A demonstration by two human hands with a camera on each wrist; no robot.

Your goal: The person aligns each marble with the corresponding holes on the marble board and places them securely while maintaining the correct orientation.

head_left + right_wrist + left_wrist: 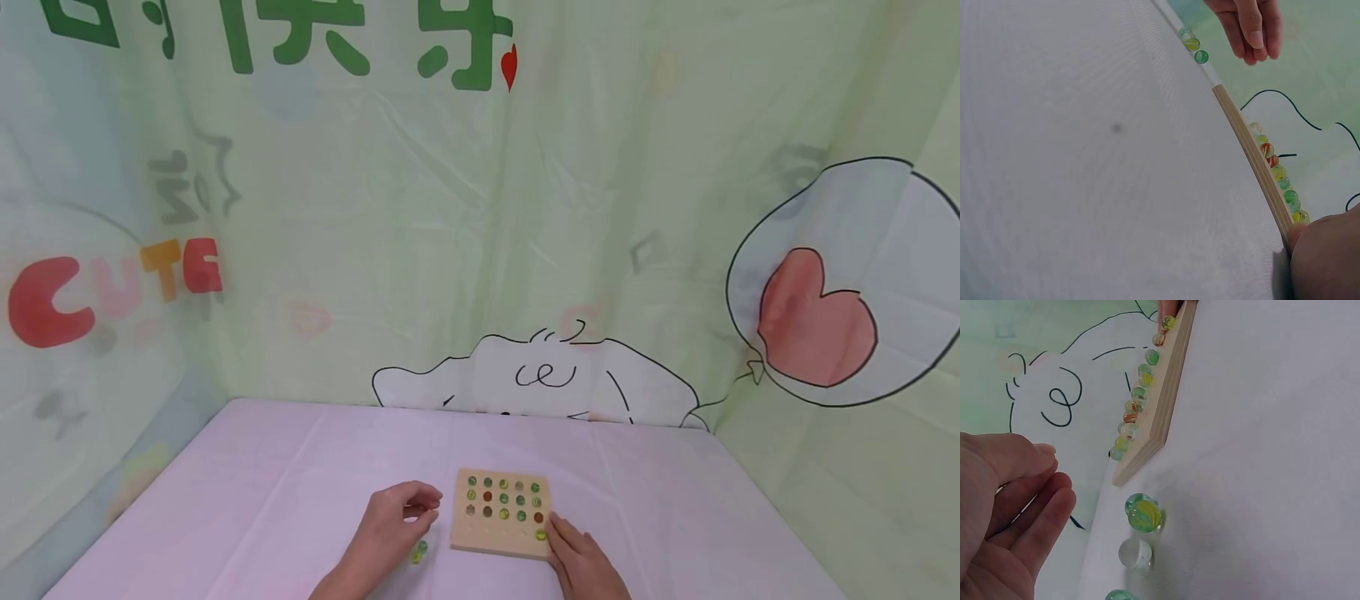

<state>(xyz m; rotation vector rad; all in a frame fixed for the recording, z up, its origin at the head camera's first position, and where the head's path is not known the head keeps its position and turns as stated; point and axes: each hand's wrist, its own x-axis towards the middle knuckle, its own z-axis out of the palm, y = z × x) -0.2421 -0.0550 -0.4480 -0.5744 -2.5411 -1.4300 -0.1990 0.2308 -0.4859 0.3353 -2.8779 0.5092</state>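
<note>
A wooden board lies on the table, with rows of glass marbles in its holes. Its three far rows hold green, yellow, clear and reddish marbles. In the front row, a yellow marble sits at the right end. My right hand rests against the board's right edge, fingers touching it beside that marble. Left of the board, my left hand hovers with fingers loosely bent and nothing visible in them. Below it are loose marbles: a yellow-green one, a clear one and green ones partly hidden or cut off.
A pale cloth covers the table. Behind it hangs a light green curtain printed with a cartoon outline and a balloon with a heart. Similar curtain stands at both sides.
</note>
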